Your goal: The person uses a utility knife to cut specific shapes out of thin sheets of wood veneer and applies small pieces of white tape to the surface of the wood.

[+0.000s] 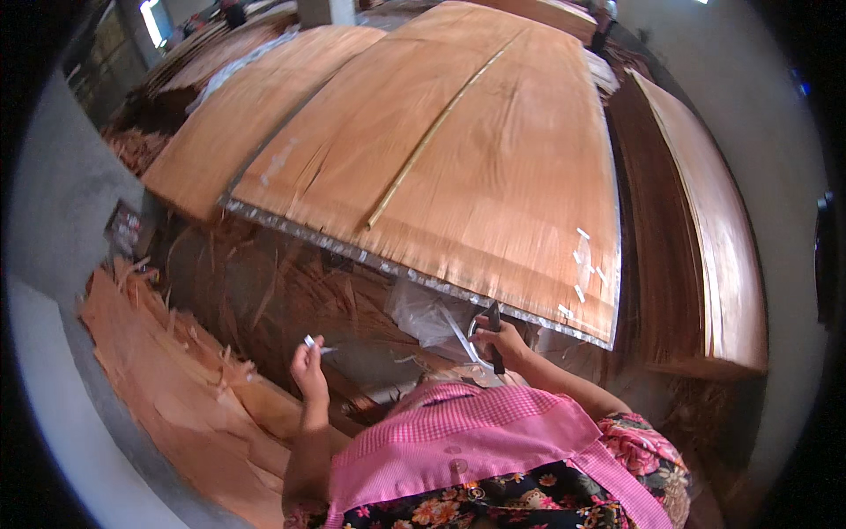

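Observation:
My left hand is raised in front of the apron, its fingers pinching a small strip of white tape. At the near edge of the wide wood veneer sheet, my right hand is closed around a narrow black tool whose exact kind I cannot make out. A white ring like a tape roll shows beside the fingers of that hand. Several short white tape strips lie on the sheet's near right corner. A long thin yellowish stick rests lengthwise on the sheet.
Another veneer stack stands left of the sheet, and a tall one stands to the right. Torn veneer scraps heap up at the lower left. Crumpled clear plastic hangs under the near edge. Grey walls flank the space.

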Action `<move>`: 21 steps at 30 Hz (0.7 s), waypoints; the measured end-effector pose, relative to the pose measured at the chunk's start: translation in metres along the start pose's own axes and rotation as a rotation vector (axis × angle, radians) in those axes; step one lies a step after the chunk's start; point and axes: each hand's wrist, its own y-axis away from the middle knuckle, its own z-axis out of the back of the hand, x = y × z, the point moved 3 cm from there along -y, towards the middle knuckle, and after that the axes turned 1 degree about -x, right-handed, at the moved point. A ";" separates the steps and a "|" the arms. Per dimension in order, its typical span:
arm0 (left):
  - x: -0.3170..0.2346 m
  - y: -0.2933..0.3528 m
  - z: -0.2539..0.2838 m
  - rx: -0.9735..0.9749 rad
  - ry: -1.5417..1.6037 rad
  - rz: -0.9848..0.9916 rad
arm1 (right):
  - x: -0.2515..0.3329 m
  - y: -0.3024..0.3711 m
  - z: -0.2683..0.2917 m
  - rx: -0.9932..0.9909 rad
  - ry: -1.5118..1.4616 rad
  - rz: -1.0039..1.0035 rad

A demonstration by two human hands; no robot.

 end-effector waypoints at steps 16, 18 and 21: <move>0.133 -0.246 -0.076 0.226 -0.150 0.251 | 0.036 -0.146 -0.070 -0.066 -0.124 -0.008; 0.135 -0.257 -0.092 0.301 -0.272 0.264 | 0.021 -0.159 -0.053 -0.192 -0.054 0.018; 0.173 -0.257 -0.093 0.180 -0.272 0.393 | 0.031 -0.157 -0.065 -0.267 0.025 -0.042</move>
